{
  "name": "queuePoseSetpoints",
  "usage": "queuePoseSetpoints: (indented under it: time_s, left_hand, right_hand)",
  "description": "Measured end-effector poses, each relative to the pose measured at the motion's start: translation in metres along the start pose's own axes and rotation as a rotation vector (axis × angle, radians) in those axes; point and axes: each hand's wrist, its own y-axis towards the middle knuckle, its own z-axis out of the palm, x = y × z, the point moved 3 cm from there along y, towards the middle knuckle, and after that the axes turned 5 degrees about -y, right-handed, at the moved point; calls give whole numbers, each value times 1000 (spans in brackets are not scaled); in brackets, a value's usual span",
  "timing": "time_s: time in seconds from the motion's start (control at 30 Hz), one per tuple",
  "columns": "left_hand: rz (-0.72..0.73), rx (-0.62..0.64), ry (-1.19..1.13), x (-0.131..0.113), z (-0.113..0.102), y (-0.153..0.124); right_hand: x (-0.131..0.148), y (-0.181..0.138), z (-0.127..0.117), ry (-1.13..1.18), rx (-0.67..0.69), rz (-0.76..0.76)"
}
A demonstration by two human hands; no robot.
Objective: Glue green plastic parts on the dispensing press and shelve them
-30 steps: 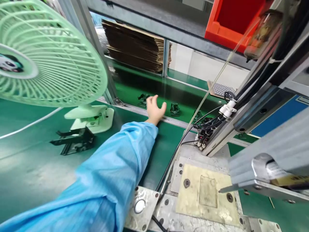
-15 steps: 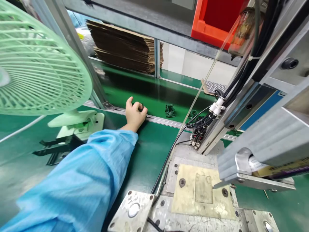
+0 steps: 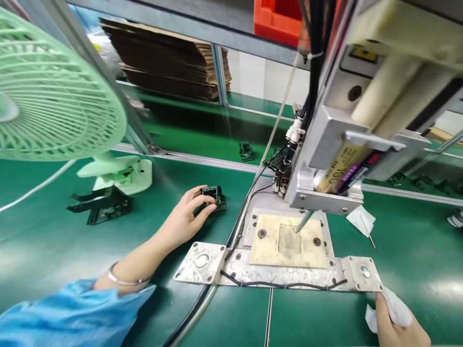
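Note:
My left hand [image 3: 190, 214], in a blue sleeve with a bracelet at the wrist, closes its fingers on a small black plastic part [image 3: 219, 198]. This part is at the green tabletop, left of the press fixture. My right hand [image 3: 401, 330] shows at the lower right edge, closed on a crumpled white wipe [image 3: 396, 306], beside the fixture's right button block [image 3: 361, 273]. Between the hands is a pale fixture plate [image 3: 260, 248] with a shallow square recess. A metal tip [image 3: 305, 220] reaches down to the recess from the machine head.
A green fan [image 3: 61, 96] stands at left, with a black bracket-like part [image 3: 108, 205] by its base. Another dark part [image 3: 246, 151] lies on the green belt [image 3: 195, 140] behind. Cables [image 3: 240, 219] run beside the fixture. A white paper piece with a thin stick [image 3: 361, 220] lies right.
My left hand has drawn back from the belt's edge to the tabletop with the black plastic part. My right hand with the wipe has come into view. The view has swung right.

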Motion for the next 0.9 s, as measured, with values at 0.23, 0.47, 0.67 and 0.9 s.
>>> queuePoseSetpoints:
  time_s: [0.23,0.47,0.67,0.9]
  left_hand:
    - [-374,-182,-257,-53,-22,-7]
    - [-764,645,-632,-158,42,-45]
    - [-666,660,-615,-164,84,-34]
    - [-274,596,-553,-157,102,-26]
  right_hand:
    - [9,4,3,8,-96,48]
    - [16,6,0,107,-135,54]
    - [17,4,1,159,-99,55]
    - [20,5,0,167,-114,51]
